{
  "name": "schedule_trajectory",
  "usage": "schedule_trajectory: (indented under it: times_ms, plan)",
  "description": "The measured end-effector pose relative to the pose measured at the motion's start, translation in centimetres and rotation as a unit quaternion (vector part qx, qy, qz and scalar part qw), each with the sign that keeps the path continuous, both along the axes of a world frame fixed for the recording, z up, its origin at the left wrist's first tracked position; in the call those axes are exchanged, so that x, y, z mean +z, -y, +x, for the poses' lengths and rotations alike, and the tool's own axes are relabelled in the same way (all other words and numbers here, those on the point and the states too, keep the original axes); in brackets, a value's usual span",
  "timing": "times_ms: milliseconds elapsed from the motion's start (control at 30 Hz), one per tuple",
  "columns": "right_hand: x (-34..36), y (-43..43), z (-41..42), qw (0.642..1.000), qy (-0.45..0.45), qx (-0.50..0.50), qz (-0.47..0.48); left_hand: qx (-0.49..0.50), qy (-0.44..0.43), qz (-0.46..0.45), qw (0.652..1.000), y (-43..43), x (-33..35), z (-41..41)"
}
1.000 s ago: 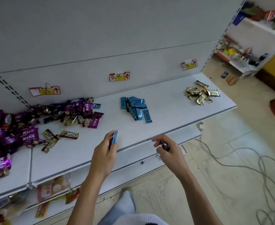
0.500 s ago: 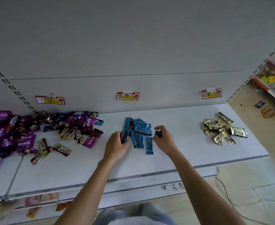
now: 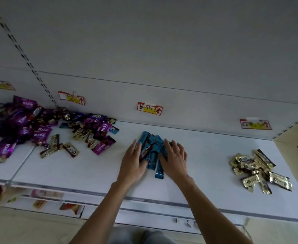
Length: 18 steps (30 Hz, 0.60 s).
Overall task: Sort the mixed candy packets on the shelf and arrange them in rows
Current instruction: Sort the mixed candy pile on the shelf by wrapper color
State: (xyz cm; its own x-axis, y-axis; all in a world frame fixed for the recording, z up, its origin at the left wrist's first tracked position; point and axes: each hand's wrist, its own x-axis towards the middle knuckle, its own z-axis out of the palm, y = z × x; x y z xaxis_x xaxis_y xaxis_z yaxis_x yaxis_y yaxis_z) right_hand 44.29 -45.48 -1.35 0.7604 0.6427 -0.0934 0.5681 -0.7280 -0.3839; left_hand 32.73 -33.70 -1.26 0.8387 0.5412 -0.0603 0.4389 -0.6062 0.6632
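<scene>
A small heap of blue candy packets (image 3: 151, 147) lies in the middle of the white shelf (image 3: 84, 169). My left hand (image 3: 132, 162) lies flat against the heap's left side, fingers straight. On the heap's right side, my right hand (image 3: 174, 161) rests with fingers spread, covering some packets. A mixed pile of purple, brown and gold packets (image 3: 44, 131) spreads over the shelf's left part. Gold packets (image 3: 257, 169) form a separate heap at the right.
Three red-and-yellow labels hang on the back panel: one over the mixed pile (image 3: 71, 98), one above the blue heap (image 3: 150, 109), one at the right (image 3: 255, 124). A lower shelf (image 3: 56, 206) with other goods shows below the front edge.
Both hands, each holding a packet a second ago, moved forward to the blue heap, set the packets down and now lie flat at its sides. The camera has come closer.
</scene>
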Motion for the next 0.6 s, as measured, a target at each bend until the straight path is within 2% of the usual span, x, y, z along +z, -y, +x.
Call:
schedule_trajectory:
  times_ms: [67,167,267,400,600]
  plan:
    - [1.1,0.1,-0.1,0.999,0.008,0.008,0.034,0.026,0.021,0.012,0.999,-1.1,1.3,-1.8]
    - [3.9,-0.8,-2.1,0.986,0.016,0.024,0.162,0.094,0.05,0.014,0.994,-3.3,3.8,-6.0]
    - [6.3,-2.9,-6.4,0.963,-0.048,0.043,0.263,0.199,0.109,-0.02,0.974,-4.0,6.5,-11.1]
    - [9.4,-5.3,-12.4,0.939,-0.14,0.065,0.306,0.263,0.175,-0.046,0.948,-3.4,9.3,-18.4]
    - [12.5,-7.7,-21.2,0.901,-0.221,0.06,0.368,0.282,0.221,-0.072,0.931,-5.3,12.3,-28.6]
